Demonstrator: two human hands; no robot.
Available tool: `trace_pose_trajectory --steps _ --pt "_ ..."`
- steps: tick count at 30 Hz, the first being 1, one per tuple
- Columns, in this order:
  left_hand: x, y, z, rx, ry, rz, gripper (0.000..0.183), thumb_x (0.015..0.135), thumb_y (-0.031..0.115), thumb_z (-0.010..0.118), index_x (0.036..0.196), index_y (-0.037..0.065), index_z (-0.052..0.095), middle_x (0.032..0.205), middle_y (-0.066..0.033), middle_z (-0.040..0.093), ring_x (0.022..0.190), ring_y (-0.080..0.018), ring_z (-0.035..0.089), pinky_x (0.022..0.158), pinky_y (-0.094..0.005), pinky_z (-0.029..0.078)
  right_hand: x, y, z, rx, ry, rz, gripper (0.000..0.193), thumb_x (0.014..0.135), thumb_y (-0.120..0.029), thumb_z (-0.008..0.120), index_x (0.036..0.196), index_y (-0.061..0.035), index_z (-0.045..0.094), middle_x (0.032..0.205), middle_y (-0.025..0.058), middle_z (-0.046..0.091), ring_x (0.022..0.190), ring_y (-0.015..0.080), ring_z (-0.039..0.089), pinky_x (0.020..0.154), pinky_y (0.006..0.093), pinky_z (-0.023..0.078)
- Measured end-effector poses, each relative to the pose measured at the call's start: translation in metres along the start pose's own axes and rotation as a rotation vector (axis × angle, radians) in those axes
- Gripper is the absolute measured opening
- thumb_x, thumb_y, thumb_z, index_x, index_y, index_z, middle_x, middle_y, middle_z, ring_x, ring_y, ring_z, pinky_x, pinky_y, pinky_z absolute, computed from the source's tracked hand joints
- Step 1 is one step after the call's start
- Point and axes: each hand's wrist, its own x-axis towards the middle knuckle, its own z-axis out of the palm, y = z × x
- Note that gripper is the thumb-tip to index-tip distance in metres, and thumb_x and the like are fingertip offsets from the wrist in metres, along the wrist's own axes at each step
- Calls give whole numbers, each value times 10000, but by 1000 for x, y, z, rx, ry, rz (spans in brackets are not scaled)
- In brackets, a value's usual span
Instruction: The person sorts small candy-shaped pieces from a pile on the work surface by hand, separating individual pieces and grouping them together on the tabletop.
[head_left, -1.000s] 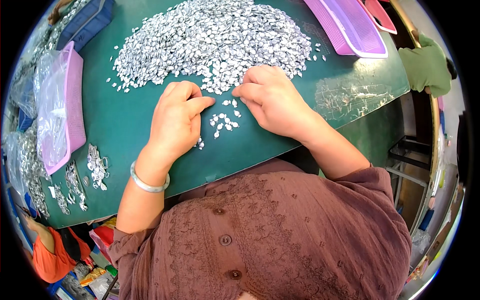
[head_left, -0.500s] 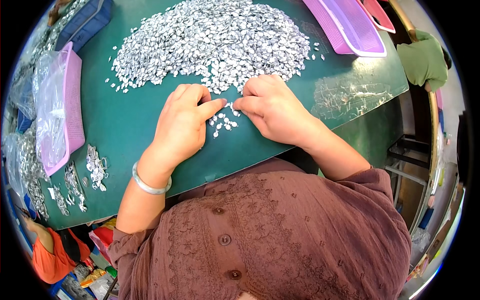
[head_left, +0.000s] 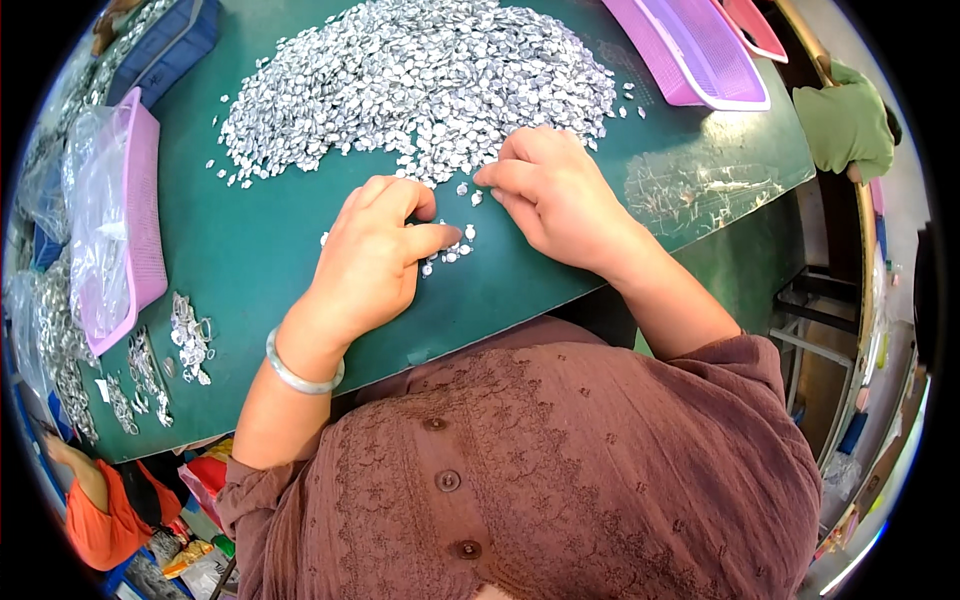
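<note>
Head view: left hand [head_left: 368,252], thumb and forefinger apart, beside small silvery metal pieces [head_left: 469,232] on the green tabletop [head_left: 250,260]; right hand [head_left: 560,195], grip I can't tell. A brushing knuckle could scatter them.

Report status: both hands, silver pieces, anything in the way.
Left hand at small silver cluster. Right hand by near edge of large silver pile. Grips unclear. Purple baskets off to both sides, neither between the hands.
</note>
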Motion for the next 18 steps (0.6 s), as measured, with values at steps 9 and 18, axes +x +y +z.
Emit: trace_pose_trajectory --steps 9,18 --pt "-3 -8 1 -83 64 -44 333 703 -119 547 884 72 752 887 -72 594 852 -267 556 770 -354 469 16 -7 11 -72 -2 -27 74 796 -81 709 868 -91 695 840 41 580 853 269 574 778 393 414" --pt "-3 -11 -1 -70 103 -56 315 720 -117 556 904 58 743 894 -81 599 857 -271 560 769 -352 466 13 -9 12 -7 -28 -88 32 801 -115 685 770 -109 685 859 44 578 895 266 565 799 400 403"
